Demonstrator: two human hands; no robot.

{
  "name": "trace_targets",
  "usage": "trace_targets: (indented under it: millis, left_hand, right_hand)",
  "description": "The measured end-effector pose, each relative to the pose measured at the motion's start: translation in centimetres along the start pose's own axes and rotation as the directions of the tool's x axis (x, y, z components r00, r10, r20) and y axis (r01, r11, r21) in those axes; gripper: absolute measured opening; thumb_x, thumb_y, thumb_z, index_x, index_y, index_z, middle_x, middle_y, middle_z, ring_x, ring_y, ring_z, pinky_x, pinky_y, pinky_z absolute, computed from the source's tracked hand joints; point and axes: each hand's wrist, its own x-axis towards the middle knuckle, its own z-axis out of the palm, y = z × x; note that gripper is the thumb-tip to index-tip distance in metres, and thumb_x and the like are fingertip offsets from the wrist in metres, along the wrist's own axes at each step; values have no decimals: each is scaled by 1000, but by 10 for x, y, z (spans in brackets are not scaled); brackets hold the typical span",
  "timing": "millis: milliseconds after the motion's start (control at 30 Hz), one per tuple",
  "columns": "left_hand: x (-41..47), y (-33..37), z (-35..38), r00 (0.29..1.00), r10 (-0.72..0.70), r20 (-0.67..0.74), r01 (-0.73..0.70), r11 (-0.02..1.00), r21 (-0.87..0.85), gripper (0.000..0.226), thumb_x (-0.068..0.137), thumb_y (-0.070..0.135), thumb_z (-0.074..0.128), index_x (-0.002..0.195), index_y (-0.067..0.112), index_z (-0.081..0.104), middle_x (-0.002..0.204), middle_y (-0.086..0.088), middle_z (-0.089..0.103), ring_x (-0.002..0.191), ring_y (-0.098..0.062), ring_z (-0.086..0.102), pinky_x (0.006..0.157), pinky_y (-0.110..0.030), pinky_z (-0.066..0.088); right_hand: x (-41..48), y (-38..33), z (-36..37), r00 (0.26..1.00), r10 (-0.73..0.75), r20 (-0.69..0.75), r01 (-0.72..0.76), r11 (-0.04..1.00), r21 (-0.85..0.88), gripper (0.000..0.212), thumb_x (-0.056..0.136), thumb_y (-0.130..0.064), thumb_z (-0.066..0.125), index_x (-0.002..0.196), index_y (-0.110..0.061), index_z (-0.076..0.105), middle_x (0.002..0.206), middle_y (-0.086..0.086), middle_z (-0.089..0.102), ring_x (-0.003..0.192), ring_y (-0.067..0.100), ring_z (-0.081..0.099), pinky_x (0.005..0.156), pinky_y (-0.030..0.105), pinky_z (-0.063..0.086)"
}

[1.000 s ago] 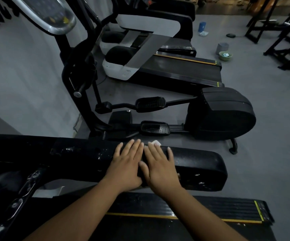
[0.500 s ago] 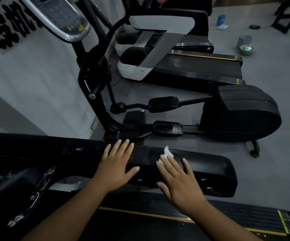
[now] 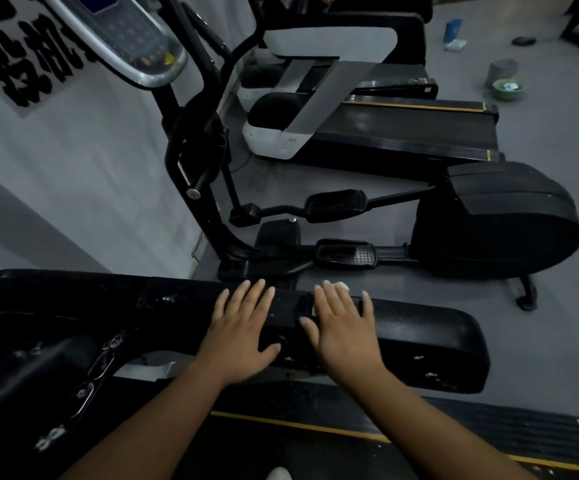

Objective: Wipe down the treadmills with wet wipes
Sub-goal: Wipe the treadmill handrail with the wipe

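A black padded handrail (image 3: 426, 337) of the treadmill runs left to right across the lower half of the head view. My left hand (image 3: 243, 330) lies flat on it with fingers spread and nothing in it. To its right, my right hand (image 3: 343, 327) presses flat on a white wet wipe (image 3: 343, 286). Only small white bits of the wipe show past the fingertips and beside the thumb. Below the rail lies the treadmill's black belt deck (image 3: 489, 434) with yellow edge lines.
An elliptical trainer (image 3: 489, 216) stands just beyond the rail, its console (image 3: 121, 36) at upper left. A second treadmill (image 3: 402, 129) sits farther back. A grey cup (image 3: 501, 71), a green bowl (image 3: 508, 89) and a blue packet (image 3: 452, 29) rest on the grey floor at upper right.
My hands were side by side and then drew apart, the right sliding the wipe rightward along the rail. Since then the right hand has shifted a little, pressing flatter over the wipe.
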Motion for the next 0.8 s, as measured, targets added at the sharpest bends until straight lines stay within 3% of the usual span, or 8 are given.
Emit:
trace_targets:
  millis: [100, 200, 367, 467, 567, 633, 700, 800]
  left_hand:
    - [-1, -4, -2, 999, 32, -8, -32, 999, -31, 97, 78, 71, 16, 158, 27, -18, 166, 4, -23, 151, -16, -26, 122, -44, -16]
    - [-4, -21, -6, 999, 32, -27, -33, 998, -62, 93, 93, 64, 36, 157, 25, -20, 162, 5, -28, 151, -15, -25, 122, -41, -17]
    - [-5, -54, 3, 997, 42, -60, -44, 998, -37, 96, 87, 69, 29, 160, 20, -10, 167, -2, -15, 154, -20, -15, 124, -47, -9]
    - [-4, -54, 6, 996, 57, -67, -61, 997, -50, 96, 88, 69, 30, 160, 19, -8, 168, -3, -12, 155, -23, -12, 124, -49, -8]
    - [-5, -54, 5, 993, 70, -90, -76, 995, -69, 96, 89, 63, 39, 160, 18, -7, 169, -5, -8, 155, -25, -10, 123, -50, -8]
    - [-5, -55, 2, 994, 69, -79, -74, 995, -65, 96, 92, 60, 42, 160, 17, -10, 169, -6, -11, 155, -26, -12, 124, -51, -8]
    - [-6, -54, -1, 995, 79, -63, -83, 994, -68, 96, 92, 58, 46, 160, 16, -9, 169, -7, -10, 155, -27, -11, 124, -51, -8]
    - [-7, -55, -4, 994, 92, -55, -97, 991, -88, 97, 93, 55, 48, 160, 16, -11, 168, -7, -13, 155, -26, -13, 123, -49, -12]
  right_hand:
    - [-10, -36, 3, 992, -124, 39, 123, 992, 18, 69, 97, -59, 31, 145, -15, 52, 153, 8, 47, 144, 27, 42, 113, 54, 18]
    - [-38, -22, 2, 973, -227, 49, 230, 972, -55, 69, 97, -59, 32, 148, -16, 50, 157, 5, 42, 147, 23, 36, 114, 54, 20]
    - [-3, -47, 1, 985, 162, 61, -161, 987, -22, 80, 98, -66, 10, 155, -16, 35, 163, 6, 30, 153, 24, 20, 122, 51, 5]
    - [-12, -88, 4, 994, 39, 99, -37, 999, -27, 75, 101, -64, 17, 152, -14, 41, 161, 8, 35, 151, 26, 27, 118, 53, 14]
    - [-44, -78, 7, 992, -65, 109, 73, 995, -74, 69, 100, -60, 30, 152, -17, 41, 162, 5, 30, 150, 24, 30, 114, 54, 21]
    - [-38, -67, 2, 995, 57, 76, -51, 995, -84, 72, 100, -62, 23, 154, -17, 37, 163, 3, 25, 151, 22, 27, 117, 53, 17]
    - [-12, -70, -3, 972, 218, 86, -215, 976, -45, 82, 96, -66, 3, 159, -20, 23, 167, 1, 14, 155, 18, 7, 123, 50, 1]
    - [4, -104, -3, 982, 156, 110, -158, 987, 12, 83, 96, -67, -4, 160, -21, 21, 168, 2, 14, 155, 19, 0, 123, 48, -4]
